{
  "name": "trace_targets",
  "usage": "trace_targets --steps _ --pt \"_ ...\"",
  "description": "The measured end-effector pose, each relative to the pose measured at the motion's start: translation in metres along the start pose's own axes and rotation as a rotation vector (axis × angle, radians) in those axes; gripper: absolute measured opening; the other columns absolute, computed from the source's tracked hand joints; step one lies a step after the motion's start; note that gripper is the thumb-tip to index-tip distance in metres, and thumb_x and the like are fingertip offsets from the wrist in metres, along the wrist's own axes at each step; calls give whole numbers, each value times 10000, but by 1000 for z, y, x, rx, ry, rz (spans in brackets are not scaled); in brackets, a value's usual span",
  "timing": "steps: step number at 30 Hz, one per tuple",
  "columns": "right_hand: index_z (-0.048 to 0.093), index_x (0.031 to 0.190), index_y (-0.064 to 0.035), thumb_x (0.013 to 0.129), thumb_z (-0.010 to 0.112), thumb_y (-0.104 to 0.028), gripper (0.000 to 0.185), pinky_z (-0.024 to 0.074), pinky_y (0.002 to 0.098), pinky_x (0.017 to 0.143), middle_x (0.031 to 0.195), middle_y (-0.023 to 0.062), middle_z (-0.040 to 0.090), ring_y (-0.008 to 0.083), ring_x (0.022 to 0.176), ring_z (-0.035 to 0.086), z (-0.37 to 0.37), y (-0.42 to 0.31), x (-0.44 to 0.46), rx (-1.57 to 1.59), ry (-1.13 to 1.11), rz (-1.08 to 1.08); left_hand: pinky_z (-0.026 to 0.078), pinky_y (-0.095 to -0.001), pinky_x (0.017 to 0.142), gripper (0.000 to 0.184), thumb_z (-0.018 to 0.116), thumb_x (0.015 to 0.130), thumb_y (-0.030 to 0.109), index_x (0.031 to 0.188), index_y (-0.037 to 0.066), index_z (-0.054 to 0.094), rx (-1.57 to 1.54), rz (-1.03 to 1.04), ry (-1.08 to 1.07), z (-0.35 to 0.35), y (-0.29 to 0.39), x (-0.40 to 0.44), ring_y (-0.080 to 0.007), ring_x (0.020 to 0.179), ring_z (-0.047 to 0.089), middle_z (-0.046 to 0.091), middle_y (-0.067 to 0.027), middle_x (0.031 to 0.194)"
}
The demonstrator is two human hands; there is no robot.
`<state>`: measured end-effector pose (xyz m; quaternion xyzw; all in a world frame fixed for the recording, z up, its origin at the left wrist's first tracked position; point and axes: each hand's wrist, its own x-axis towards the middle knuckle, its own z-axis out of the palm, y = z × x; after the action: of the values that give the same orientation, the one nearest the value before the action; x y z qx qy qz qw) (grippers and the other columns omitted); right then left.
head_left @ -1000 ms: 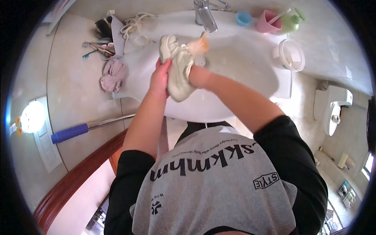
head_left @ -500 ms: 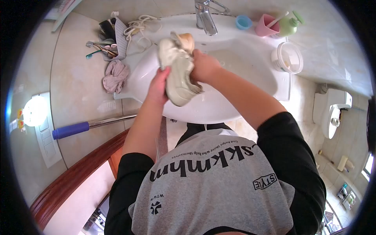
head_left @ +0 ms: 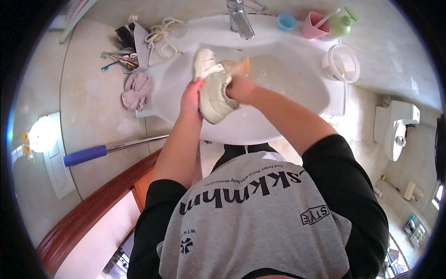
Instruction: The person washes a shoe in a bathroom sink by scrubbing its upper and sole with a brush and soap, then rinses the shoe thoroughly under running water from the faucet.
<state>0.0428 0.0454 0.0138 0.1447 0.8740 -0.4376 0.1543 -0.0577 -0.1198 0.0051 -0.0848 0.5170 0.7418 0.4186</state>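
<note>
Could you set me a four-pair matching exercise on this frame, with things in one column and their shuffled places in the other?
Things:
1. shoe
2. pink tumbler
3. crumpled cloth
4. faucet

Places, as seen in the picture:
A. at the back of the basin, left of the blue cup
B. bunched up beside the basin's left side
C. between the blue cup and the green pump bottle
D. in the left hand, above the basin

Right pairs: 1-D, 2-C, 3-B, 4-A.
</note>
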Motion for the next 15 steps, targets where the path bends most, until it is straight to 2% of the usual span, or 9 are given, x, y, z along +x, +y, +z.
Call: trace_targets --steps 1,2,5,6,9,10,12,14,15 --pt "662 1266 -118 913 615 -306 402 544 315 647 901 109 713 146 724 674 -14 -28 -26 259 -189 218 504 -430 972 453 568 975 263 1329 -11 498 5 -5 6 -7 6 3 -301 1094 632 630 -161 1237" --pt "662 1266 -118 913 615 -306 402 544 315 647 901 109 713 146 724 674 -6 -28 -41 264 -202 226 504 -430 972 453 568 975 263 1329 -11 498 3 -16 16 -12 5 -4 -301 1094 632 630 -161 1237" --pt "458 1498 -200 992 553 -277 521 480 262 616 917 10 664 92 705 560 -14 -16 -54 701 -275 129 504 -439 992 454 547 979 235 1348 -18 472 -115 33 -164 -20 11 4 -309 1143 622 619 -166 1257" --pt "472 1487 -163 989 579 -299 527 484 265 621 978 12 664 80 748 571 -23 -13 -56 648 -249 235 504 -439 992 454 547 979 235 1348 -18 472 -116 29 -158 -26 5 2 -309 1143 622 619 -166 1257" --pt "518 1447 -134 991 581 -306 492 480 268 619 1031 8 657 90 793 581 -31 -7 -52 801 -181 239 414 -462 1099 502 458 1019 303 1444 39 419 72 19 -97 -15 2 -7 -314 1274 533 544 -144 1402" --pt "551 1405 -130 996 571 -321 452 474 268 615 1052 11 654 97 809 588 -32 -18 -50 973 -124 264 414 -462 1099 502 458 1019 303 1444 39 419 73 14 -99 -16 -5 -4 -314 1274 533 544 -144 1402" --pt "584 1363 -125 1001 561 -335 419 468 268 610 1074 13 652 103 825 595 -27 -32 -40 1146 -57 289 456 -449 1059 504 560 997 307 1421 72 422 -166 -117 -197 -18 -23 9 -300 1236 551 545 -104 1378" --pt "615 1296 -119 1013 530 -368 386 447 270 578 1029 15 655 124 831 604 -15 -35 -20 1241 -62 375 436 -456 1080 556 558 1004 389 1445 99 382 -216 -127 -248 -3 -22 5 -298 1254 529 535 -80 1380" --pt "634 1238 -121 1018 511 -392 370 421 279 509 904 29 644 144 695 594 -9 -31 -12 1036 -106 449 447 -459 1068 567 544 1011 403 1452 100 357 -167 -26 -229 -11 -29 18 -294 1247 535 540 -89 1364"
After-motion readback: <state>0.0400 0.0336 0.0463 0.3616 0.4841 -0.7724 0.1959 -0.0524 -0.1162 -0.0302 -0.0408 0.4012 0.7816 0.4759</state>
